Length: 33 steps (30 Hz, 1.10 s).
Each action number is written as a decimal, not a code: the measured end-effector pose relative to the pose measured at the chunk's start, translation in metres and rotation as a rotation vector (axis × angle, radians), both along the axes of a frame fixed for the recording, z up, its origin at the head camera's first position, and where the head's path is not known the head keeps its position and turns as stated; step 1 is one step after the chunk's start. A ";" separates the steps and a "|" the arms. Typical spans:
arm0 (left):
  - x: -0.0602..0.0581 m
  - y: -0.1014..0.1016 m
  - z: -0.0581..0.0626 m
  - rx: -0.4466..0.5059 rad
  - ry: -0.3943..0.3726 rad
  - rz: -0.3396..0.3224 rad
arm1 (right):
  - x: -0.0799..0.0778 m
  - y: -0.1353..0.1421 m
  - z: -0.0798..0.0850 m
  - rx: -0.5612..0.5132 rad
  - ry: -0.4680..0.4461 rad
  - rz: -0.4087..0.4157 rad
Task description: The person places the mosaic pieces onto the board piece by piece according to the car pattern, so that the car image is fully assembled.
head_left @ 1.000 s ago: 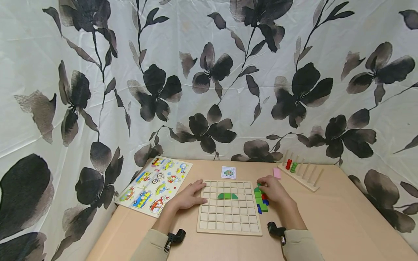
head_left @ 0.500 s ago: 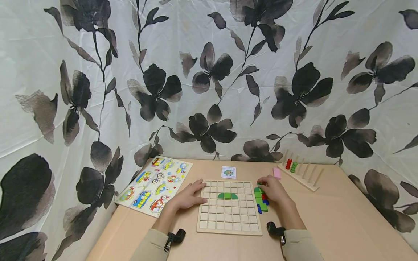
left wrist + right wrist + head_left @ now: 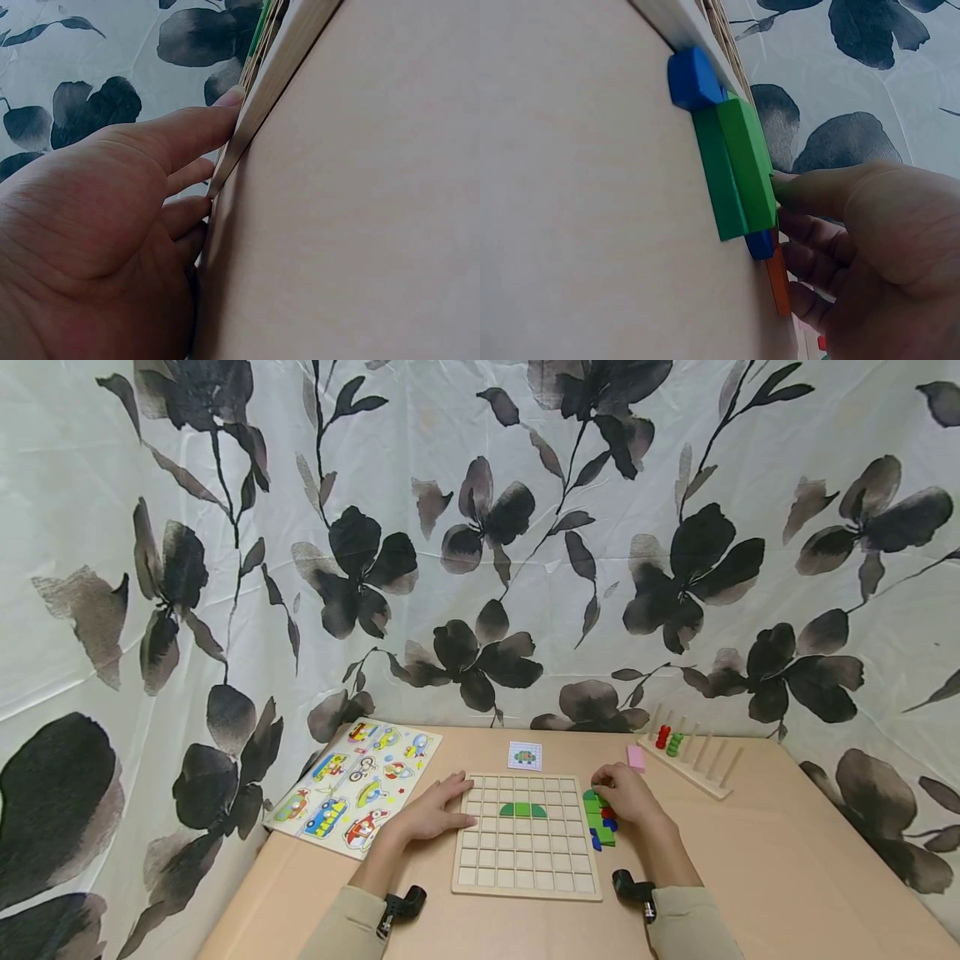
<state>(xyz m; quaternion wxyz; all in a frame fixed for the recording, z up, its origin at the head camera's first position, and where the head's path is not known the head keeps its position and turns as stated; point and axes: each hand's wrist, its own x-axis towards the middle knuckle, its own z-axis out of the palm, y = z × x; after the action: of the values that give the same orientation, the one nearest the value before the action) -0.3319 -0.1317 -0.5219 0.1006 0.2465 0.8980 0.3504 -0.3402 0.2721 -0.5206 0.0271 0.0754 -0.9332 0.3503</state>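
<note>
A wooden grid board [image 3: 527, 896] lies on the table, with a green row [image 3: 523, 811] of a square between two rounded pieces in its upper part. My left hand [image 3: 429, 810] rests at the board's left edge, fingers extended and thumb on the rim. Along the right edge lies a small pile of green, blue and red blocks [image 3: 607, 837]. My right hand [image 3: 628, 793] is over the far end of that pile, fingers bent. In the right wrist view, its thumb tip is hidden behind a green block [image 3: 746, 165]; I cannot tell whether it grips one.
A small pattern card [image 3: 525, 757] lies behind the board. A vehicle picture puzzle [image 3: 356, 785] is at the left. At the back right are a pink block [image 3: 636, 759] and a peg rack [image 3: 686, 768] with red and green beads. A floral cloth [image 3: 480, 568] hangs behind the table.
My right hand's fingertips have shifted very slightly over the blocks. The left hand, the board and the green row have stayed still.
</note>
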 end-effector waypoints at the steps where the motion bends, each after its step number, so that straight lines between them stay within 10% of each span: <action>1: 0.000 0.000 0.000 -0.001 -0.001 0.000 | 0.000 0.000 0.000 -0.002 -0.002 0.002; 33: -0.001 0.000 0.000 -0.002 0.022 -0.019 | 0.001 0.003 -0.003 -0.084 -0.081 0.014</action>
<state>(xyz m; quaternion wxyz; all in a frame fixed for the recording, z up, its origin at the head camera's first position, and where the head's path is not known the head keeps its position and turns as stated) -0.3324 -0.1313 -0.5218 0.0942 0.2589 0.8969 0.3458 -0.3395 0.2747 -0.5240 -0.0099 0.0665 -0.9174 0.3921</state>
